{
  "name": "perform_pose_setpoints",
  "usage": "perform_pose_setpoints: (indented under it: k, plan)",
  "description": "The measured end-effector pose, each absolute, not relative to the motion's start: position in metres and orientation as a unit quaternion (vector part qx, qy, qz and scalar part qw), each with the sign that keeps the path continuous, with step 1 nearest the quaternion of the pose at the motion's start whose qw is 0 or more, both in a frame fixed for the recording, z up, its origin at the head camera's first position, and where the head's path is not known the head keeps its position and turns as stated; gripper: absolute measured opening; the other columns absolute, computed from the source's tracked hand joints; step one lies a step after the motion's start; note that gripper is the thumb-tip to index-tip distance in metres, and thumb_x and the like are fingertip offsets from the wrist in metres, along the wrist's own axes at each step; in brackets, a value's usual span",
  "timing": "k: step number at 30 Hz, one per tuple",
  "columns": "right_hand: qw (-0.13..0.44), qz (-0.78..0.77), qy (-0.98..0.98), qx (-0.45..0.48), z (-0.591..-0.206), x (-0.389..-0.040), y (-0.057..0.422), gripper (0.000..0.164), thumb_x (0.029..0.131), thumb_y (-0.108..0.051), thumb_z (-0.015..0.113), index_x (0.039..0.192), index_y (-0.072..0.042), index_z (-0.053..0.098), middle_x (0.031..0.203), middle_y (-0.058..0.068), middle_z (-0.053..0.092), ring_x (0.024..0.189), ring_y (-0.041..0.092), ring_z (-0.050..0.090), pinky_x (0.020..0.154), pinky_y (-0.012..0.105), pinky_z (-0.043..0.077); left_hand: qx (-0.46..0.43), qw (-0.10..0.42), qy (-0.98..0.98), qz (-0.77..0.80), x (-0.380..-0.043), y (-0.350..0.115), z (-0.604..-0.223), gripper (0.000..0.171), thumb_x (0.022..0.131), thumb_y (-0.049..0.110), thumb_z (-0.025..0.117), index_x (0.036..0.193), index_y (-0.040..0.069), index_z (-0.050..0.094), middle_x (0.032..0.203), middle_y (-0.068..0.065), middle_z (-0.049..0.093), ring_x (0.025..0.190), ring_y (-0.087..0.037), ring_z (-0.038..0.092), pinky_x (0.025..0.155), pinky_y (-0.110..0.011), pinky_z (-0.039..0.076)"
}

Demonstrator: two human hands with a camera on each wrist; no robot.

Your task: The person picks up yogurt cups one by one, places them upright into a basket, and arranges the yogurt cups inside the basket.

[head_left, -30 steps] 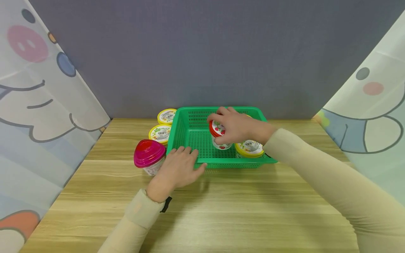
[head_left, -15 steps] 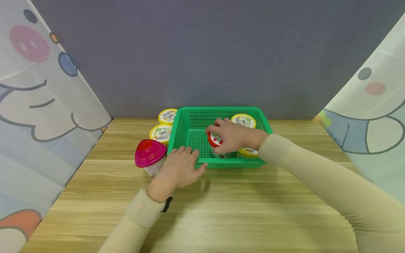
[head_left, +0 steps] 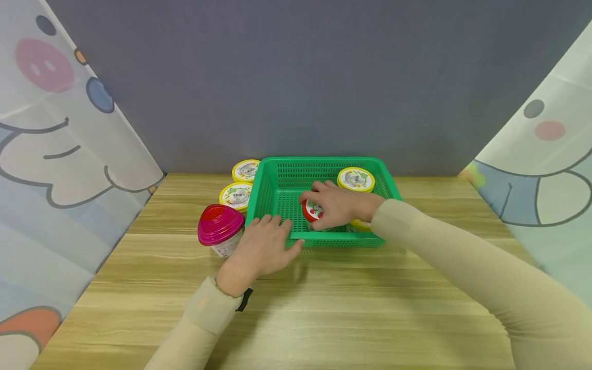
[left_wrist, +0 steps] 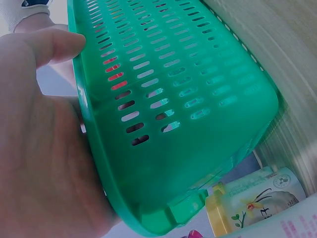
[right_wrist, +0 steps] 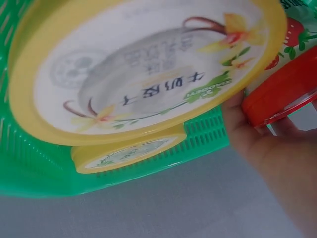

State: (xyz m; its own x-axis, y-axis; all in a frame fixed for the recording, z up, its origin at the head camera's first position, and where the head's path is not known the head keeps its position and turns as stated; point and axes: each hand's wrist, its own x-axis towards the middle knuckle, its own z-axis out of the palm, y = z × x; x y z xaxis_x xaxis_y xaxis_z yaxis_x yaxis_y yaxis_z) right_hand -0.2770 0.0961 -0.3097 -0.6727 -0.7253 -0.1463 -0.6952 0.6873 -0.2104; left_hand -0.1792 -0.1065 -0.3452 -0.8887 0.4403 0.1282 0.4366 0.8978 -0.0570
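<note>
Toward 6 o'clock within the green basket [head_left: 333, 236], the right hand [head_left: 335, 203] has a red-lidded tub [head_left: 311, 211] gripped between thumb and fingers. Left hand [head_left: 265, 246] is apart from it, just draped loosely over the rim around 8. To do this bit well, I'd keep the tub upright and only release once the base sits flat; can't tell if it's touching the basket floor. I'd also mind the knuckles near the yellow-lidded tub at 4 o'clock [head_left: 361, 225] and its twin at 1 [head_left: 356, 180]. Light left-hand pressure should stop any sliding. As for views, only the head cam gets the whole layout, including the magenta-lidded tub [head_left: 221, 224] outside at roughly 8:30. Right wrist shows the lettering on that 4 o'clock lid, mostly hidden by the arm from above, plus the berry print on the red one's side. Left wrist catches red through the basket slots and an outside tub's [left_wrist: 262, 198] flower-printed side.
</note>
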Motion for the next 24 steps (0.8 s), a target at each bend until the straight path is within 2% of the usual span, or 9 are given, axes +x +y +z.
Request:
perform_pose_setpoints:
  k: [9, 24]
  plan:
    - [0.119, -0.035, 0.914, -0.386, -0.3137, -0.2769, 0.0939, 0.057, 0.082, -0.050, 0.064, 0.132, -0.029, 0.046, 0.111, 0.000, 0.043, 0.097, 0.021, 0.040, 0.079, 0.034, 0.044, -0.229, 0.085, -0.970, 0.011, -0.1795, -0.1073, -0.3478, 0.049, 0.092, 0.056, 0.038, 0.105, 0.014, 0.058, 0.093, -0.002, 0.058, 0.084, -0.021, 0.052, 0.075, -0.038, 0.044]
    - [0.147, -0.030, 0.917, -0.370, -0.3172, -0.2778, 0.0915, 0.062, 0.084, -0.053, 0.061, 0.136, -0.026, 0.043, 0.114, 0.000, 0.042, 0.100, 0.024, 0.042, 0.083, 0.037, 0.044, -0.230, 0.088, -0.969, 0.010, -0.1793, -0.1073, -0.3478, 0.049, 0.092, 0.056, 0.038, 0.106, 0.013, 0.059, 0.093, -0.002, 0.059, 0.086, -0.022, 0.053, 0.076, -0.039, 0.045]
